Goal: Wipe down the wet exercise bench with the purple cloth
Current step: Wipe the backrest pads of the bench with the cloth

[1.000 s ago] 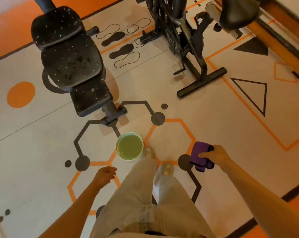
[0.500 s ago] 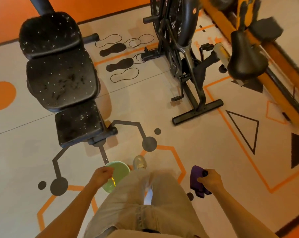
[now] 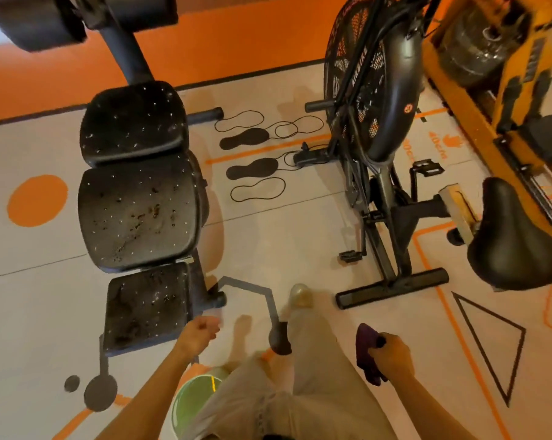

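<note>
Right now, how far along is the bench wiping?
Done: the purple cloth is picked up, gripped in the right hand. In hand: the person stands at the near end of the exercise bench, left hand loosely curled and empty beside it. Left: all the wiping; droplets and dark spots cover all three pads.

Orange "40cm" is printed on the floor beside the exercise bike.

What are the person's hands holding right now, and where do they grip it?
The right hand grips the purple cloth, bunched up, around its middle, with cloth sticking out above and below the fist. The left hand is loosely curled and holds nothing.
</note>
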Demonstrator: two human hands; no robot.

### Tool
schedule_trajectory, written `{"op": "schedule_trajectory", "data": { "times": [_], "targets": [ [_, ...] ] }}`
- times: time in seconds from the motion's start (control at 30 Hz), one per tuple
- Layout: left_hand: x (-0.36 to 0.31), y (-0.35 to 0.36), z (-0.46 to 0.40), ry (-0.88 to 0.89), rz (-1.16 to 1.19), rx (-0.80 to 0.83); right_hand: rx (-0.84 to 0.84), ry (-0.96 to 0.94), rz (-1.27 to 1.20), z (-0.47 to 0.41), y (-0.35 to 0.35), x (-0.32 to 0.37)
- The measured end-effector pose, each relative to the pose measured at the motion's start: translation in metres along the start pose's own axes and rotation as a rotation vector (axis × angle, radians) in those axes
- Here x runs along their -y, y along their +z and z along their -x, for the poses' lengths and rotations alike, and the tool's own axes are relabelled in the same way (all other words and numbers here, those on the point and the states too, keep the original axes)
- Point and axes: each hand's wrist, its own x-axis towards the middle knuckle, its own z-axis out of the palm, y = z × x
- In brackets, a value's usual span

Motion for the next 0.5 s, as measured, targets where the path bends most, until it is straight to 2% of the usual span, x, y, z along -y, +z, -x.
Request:
{"op": "schedule_trajectory", "data": {
  "times": [0.1, 0.27, 0.4, 0.5],
  "targets": [
    [-0.014, -0.005, 0.001, -0.136, 0.127, -0.071, 0.022, -0.101, 0.026, -0.039, -0.037, 0.065],
    [-0.036, -0.009, -0.009, -0.232, 0.32, -0.126, 0.079, -0.308, 0.176, -0.089, -0.092, 0.182],
    [-0.056, -0.022, -0.04, -0.3, 0.393, -0.146, 0.098, -0.378, 0.245, -0.119, -0.112, 0.266],
    [-0.086, -0.043, -0.073, -0.282, 0.407, -0.136, 0.098, -0.39, 0.272, -0.141, -0.116, 0.321]
  ]
}}
